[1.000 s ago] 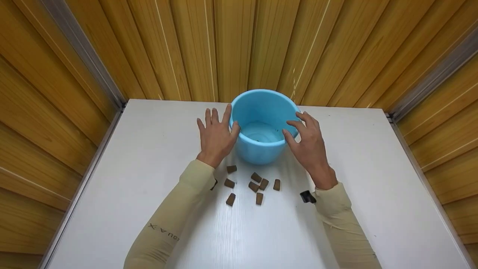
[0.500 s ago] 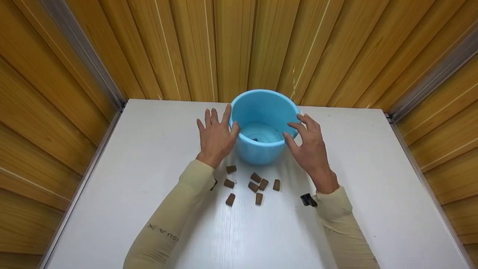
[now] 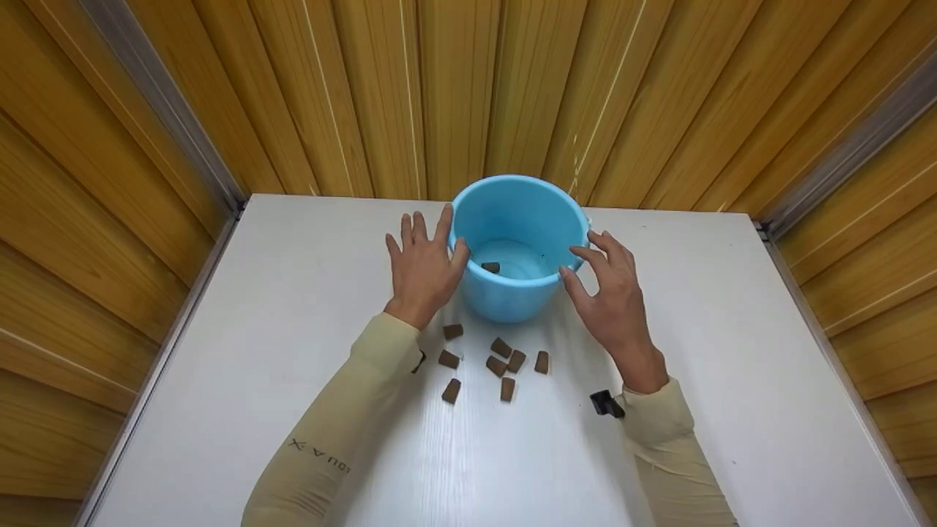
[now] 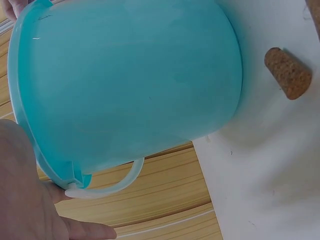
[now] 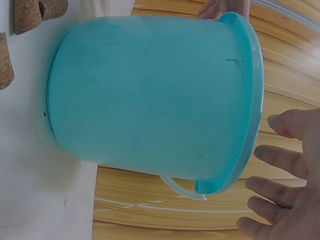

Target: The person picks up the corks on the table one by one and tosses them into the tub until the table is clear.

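While the left hand and right hand flank the bucket, their parted fingers grip nothing.

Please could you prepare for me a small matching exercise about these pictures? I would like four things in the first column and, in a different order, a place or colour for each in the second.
Column 1
1. Bucket
2. Left hand
3. Group of eight cork pieces
4. Single cork piece

Column 2
A. Lying on the white table, on the person's side of the bucket
B. On the bottom inside the bucket
C. Light blue
D. At the left side of the bucket's rim

Right pairs: 1-C, 2-D, 3-A, 4-B.
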Demonstrator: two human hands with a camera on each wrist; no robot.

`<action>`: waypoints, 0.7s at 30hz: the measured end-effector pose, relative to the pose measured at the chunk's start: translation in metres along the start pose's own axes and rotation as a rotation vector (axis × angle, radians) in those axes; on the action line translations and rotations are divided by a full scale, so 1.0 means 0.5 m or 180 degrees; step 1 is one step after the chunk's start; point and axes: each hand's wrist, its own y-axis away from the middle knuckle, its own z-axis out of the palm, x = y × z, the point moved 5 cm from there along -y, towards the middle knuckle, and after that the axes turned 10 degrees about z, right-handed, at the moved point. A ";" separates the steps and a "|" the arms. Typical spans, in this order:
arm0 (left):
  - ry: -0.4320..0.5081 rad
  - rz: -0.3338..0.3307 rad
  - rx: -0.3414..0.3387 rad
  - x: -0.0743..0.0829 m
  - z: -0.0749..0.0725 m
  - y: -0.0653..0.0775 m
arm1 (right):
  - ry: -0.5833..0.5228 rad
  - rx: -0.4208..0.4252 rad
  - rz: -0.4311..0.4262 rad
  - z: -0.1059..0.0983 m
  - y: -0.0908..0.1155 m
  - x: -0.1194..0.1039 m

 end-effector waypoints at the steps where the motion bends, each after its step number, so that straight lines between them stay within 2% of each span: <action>1: 0.0002 -0.0005 -0.0007 0.000 0.000 0.000 | 0.0005 0.0000 0.0005 0.000 0.002 0.001; 11: 0.0048 -0.0070 -0.0090 -0.001 0.005 0.003 | 0.0032 0.0027 0.0046 -0.004 0.022 0.009; 19: 0.0065 -0.0079 -0.0086 -0.002 0.005 0.004 | 0.0006 0.0052 0.0077 -0.009 0.037 0.012; 21: 0.0059 -0.0036 -0.0024 -0.002 0.004 0.003 | -0.0009 0.0059 0.0070 -0.009 0.040 0.013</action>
